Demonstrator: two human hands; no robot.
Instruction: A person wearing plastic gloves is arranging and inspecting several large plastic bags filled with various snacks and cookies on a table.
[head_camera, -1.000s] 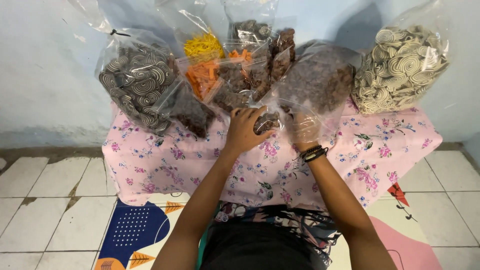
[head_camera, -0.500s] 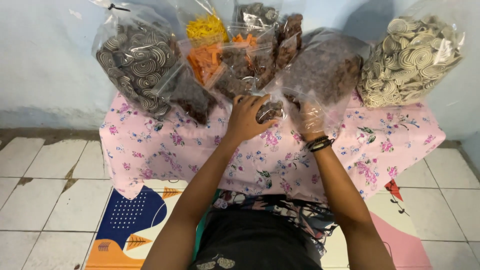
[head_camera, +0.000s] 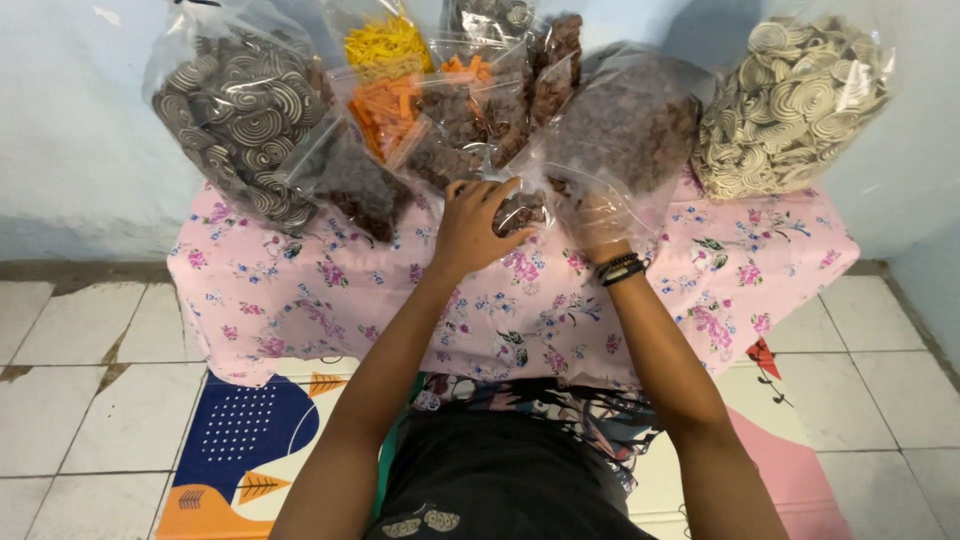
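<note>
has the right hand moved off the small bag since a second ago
No. The right hand stays inside clear plastic beside the small bag of brown snacks, just below the big dark bag, as before.

There is one view only, from the camera on my head. It looks steeply down and forward over my own forearms at the pink flowered cloth (head_camera: 300, 300), close enough that my lap fills the bottom edge. It faces the pale blue wall (head_camera: 70, 130), with the tiled floor (head_camera: 80, 400) on either side.
</note>
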